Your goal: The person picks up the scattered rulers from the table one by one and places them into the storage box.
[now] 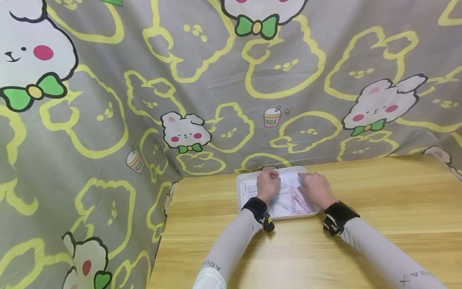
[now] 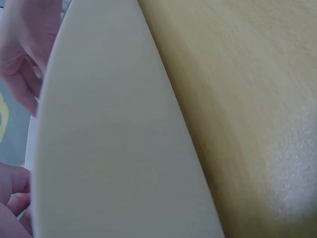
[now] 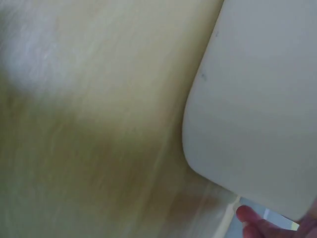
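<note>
A white tray [image 1: 288, 217] sits on the wooden table [image 1: 379, 192] near its far edge. It holds a clear ruler set [image 1: 288, 198] with pink and blue lines, lying flat. My left hand [image 1: 271, 176] is over the tray's far left part, its fingers curled on the set's top edge. My right hand [image 1: 306, 182] rests flat on the set's right side with the fingers relaxed. In the left wrist view the tray's rim [image 2: 114, 139] fills the frame, with fingers [image 2: 22, 54] beyond it. The right wrist view shows the tray's corner [image 3: 257, 99] and one fingertip [image 3: 250, 218].
A grey cloth [image 1: 216, 80] printed with yellow outlines and white bunnies hangs behind and to the left of the table. The table's left edge [image 1: 164, 224] drops off beside the cloth. Bare wood [image 1: 296, 257] lies between the tray and me.
</note>
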A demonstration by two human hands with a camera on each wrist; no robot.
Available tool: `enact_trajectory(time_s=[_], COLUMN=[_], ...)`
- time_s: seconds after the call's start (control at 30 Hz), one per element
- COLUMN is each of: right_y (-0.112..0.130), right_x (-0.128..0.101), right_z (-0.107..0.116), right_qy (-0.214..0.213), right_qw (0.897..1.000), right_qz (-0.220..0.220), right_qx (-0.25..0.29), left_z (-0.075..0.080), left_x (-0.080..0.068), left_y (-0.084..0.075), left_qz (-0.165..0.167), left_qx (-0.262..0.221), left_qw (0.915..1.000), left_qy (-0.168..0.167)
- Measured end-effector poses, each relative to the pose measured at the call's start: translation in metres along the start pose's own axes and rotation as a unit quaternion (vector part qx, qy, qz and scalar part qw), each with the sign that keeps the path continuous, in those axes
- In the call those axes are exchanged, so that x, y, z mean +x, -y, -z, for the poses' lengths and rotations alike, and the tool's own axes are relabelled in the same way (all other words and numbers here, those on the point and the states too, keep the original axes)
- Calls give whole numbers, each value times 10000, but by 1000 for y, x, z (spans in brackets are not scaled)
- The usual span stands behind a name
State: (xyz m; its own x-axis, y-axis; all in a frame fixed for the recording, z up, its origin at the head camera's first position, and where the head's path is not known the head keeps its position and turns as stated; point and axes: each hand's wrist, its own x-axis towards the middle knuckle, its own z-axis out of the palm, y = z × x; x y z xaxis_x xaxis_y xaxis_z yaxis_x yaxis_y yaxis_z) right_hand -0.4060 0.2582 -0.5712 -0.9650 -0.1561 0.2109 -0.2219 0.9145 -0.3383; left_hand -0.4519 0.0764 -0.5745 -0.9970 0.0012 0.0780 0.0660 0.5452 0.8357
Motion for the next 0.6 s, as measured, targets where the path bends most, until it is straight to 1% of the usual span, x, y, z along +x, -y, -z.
enact_trajectory(time_s=[0.07,0.13,0.3,0.43,0.53,0.6], right_y=[-1,-2,-4,-4,-5,-5], right_x=[-1,-1,-4,-5,-7,-8], right_z=[-2,-4,-7,-10,-11,-9], right_qy=[7,-21,-142,-233,-432,-588], right_qw=[9999,9998,9992,9986,9974,9960], right_qz=[30,76,151,290,465,577], right_qx=[105,192,342,388,340,349], left_z=[-1,-3,-7,-7,-5,-4], left_x=[-1,-1,-2,-4,-5,-5], left_y=[1,4,9,10,9,7], left_qz=[70,56,-261,-371,-479,-549], left_qx=[89,155,185,258,375,429], left_qw=[9999,9998,9986,9972,9956,9949], left_qy=[29,131,418,589,712,734])
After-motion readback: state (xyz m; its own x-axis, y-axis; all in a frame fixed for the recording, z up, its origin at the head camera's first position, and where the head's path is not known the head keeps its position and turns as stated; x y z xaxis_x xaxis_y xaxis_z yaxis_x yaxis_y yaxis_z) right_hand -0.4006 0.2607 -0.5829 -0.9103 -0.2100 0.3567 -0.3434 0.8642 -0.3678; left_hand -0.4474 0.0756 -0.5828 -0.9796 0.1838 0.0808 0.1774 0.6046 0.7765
